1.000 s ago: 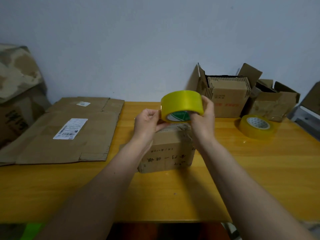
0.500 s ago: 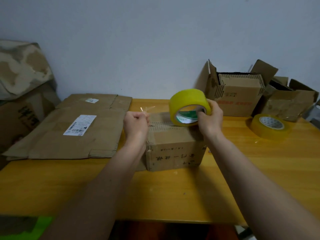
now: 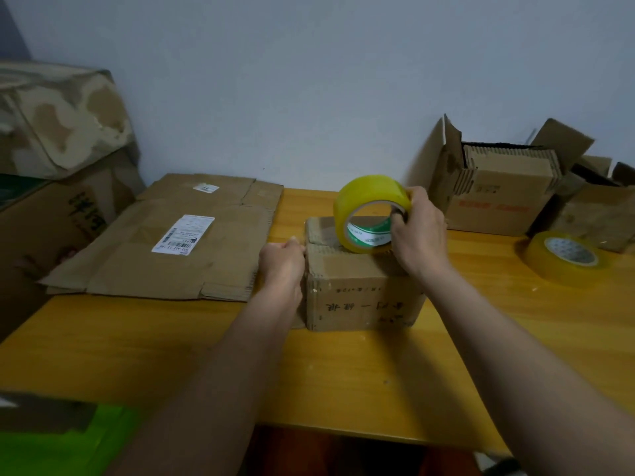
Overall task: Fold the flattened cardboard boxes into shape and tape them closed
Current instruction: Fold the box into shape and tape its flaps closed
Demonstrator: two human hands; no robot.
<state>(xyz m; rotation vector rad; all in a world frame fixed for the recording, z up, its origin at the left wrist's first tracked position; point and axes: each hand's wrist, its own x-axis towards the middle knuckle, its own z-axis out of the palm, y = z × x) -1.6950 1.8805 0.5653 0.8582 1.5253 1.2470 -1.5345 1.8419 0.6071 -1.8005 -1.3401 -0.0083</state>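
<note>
Taping shut a small folded brown cardboard box [image 3: 360, 290] on the yellow wooden counter [image 3: 343, 379].

Left of the box, a flattened brown cardboard sheet [image 3: 178, 249] lies on the counter, probably waiting its turn; its white shipping label [image 3: 184, 234] carries a barcode and print too small to read. The left hand [image 3: 283, 266] is clenched at the box's upper left edge, seemingly pinching the tape's loose end to anchor it there, though the strip itself barely shows. On the box top, the right hand [image 3: 417, 231] grips a yellow roll of packing tape [image 3: 371, 214] stood on edge, fingers hooked through its core, placed to pull tape across the flap seam. The core's green-and-white label is illegible. Handwritten characters mark the box front, not clearly readable. Right of the box sit an open carton [image 3: 498, 197] stuffed with folded cardboard, with blurred red print, and a second yellow tape roll [image 3: 563, 257] lying flat.
</note>
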